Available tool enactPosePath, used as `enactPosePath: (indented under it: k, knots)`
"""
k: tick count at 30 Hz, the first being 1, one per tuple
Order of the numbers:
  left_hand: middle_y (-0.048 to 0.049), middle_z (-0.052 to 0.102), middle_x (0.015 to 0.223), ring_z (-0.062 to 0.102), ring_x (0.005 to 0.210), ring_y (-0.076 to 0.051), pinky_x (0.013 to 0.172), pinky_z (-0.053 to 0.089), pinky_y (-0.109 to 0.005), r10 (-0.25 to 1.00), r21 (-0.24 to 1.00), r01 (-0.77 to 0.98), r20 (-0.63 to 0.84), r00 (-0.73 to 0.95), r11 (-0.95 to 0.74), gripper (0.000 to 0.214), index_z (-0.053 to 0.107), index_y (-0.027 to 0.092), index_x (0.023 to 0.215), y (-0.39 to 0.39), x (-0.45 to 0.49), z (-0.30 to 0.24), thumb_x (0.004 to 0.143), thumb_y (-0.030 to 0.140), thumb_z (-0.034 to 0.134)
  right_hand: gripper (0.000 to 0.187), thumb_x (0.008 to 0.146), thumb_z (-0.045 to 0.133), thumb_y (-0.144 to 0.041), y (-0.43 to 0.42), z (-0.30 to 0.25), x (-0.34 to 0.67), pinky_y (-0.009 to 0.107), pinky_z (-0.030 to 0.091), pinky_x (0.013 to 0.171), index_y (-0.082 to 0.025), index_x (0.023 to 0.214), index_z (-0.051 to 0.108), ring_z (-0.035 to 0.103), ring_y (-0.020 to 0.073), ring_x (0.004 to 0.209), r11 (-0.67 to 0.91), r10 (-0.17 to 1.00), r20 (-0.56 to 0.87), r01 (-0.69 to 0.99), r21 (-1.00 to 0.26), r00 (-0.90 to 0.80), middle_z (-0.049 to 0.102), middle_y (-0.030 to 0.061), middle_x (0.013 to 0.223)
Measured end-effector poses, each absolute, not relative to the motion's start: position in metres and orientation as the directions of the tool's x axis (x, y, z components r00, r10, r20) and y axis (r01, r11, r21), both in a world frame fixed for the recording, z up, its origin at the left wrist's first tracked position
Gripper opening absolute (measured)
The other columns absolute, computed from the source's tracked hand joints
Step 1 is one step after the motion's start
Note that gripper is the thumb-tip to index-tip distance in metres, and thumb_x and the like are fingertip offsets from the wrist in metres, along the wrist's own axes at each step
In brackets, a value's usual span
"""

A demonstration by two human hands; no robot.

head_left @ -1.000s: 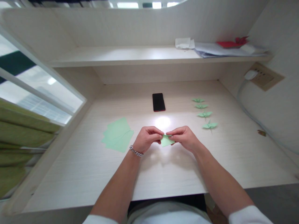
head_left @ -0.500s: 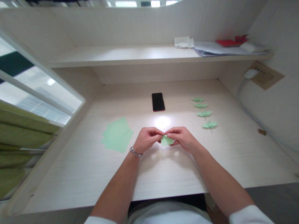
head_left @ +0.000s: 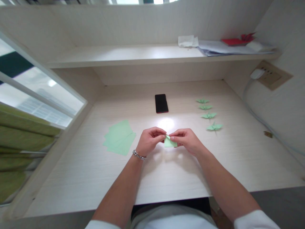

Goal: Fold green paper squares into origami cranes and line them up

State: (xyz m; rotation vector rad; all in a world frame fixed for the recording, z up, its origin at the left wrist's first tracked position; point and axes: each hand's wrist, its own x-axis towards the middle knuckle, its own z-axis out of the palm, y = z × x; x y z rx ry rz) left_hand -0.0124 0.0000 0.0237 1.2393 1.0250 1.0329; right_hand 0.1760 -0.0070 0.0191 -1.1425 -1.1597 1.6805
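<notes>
A small piece of folded green paper [head_left: 170, 142] is held between my two hands above the desk. My left hand [head_left: 152, 139], with a chain bracelet on the wrist, pinches its upper left edge between thumb and fingers. My right hand [head_left: 187, 140] grips its right side, thumb on the near face and fingers behind. To the left lies a fanned stack of green paper sheets [head_left: 119, 136]. Several folded green paper cranes [head_left: 214, 127] stand in a column to the right.
A black phone [head_left: 161, 103] lies on the desk [head_left: 95, 181] beyond my hands. The shelf [head_left: 114, 55] above holds papers [head_left: 219, 47] and a red folded paper piece [head_left: 234, 41]. A cable [head_left: 254, 113] runs from the wall socket [head_left: 273, 74] down the right side.
My left fingers have shifted slightly left along the paper, showing more of its top corner. My right hand has barely moved. The view has tilted a little.
</notes>
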Motion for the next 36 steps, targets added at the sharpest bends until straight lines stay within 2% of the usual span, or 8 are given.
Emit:
enactPosePath:
  k: [11, 17, 36]
  knots:
    - [-0.0042, 0.068, 0.073, 0.064, 0.063, -0.014, 0.061, 0.056, -0.029, 0.971, 0.980, -0.149, -0.098, 0.216, 0.132, 0.019, 0.067, 0.014, 0.089, 0.0033, -0.0100, 0.0167, 0.075, 0.026, 0.069, 0.028, 0.063, 0.078, -0.031, -0.0063, 0.0158, 0.1752, 0.026, 0.046, 0.054, -0.013, 0.084, 0.075, 0.056, 0.0123, 0.059, -0.297, 0.926, -0.255, -0.119, -0.947, -0.278, 0.066, 0.0047, 0.069]
    - [-0.0052, 0.068, 0.071, 0.063, 0.062, -0.014, 0.056, 0.053, -0.024, 0.967, 0.989, -0.063, -0.118, 0.224, 0.136, 0.028, 0.067, 0.012, 0.088, 0.0020, -0.0076, 0.0173, 0.069, 0.030, 0.076, 0.028, 0.064, 0.076, -0.030, -0.0064, 0.0167, 0.1744, 0.024, 0.044, 0.052, -0.012, 0.085, 0.075, 0.054, 0.0111, 0.056, -0.271, 0.928, -0.236, -0.088, -0.958, -0.287, 0.065, 0.0041, 0.066]
    - [-0.0054, 0.069, 0.070, 0.063, 0.059, -0.013, 0.054, 0.053, -0.023, 0.970, 0.986, -0.063, -0.137, 0.200, 0.152, 0.028, 0.068, 0.012, 0.086, 0.0021, -0.0075, 0.0170, 0.066, 0.030, 0.077, 0.029, 0.062, 0.078, -0.034, -0.0040, 0.0133, 0.1750, 0.025, 0.046, 0.053, -0.013, 0.082, 0.074, 0.058, 0.0128, 0.058, -0.343, 0.895, -0.276, -0.141, -0.929, -0.351, 0.067, 0.0044, 0.067]
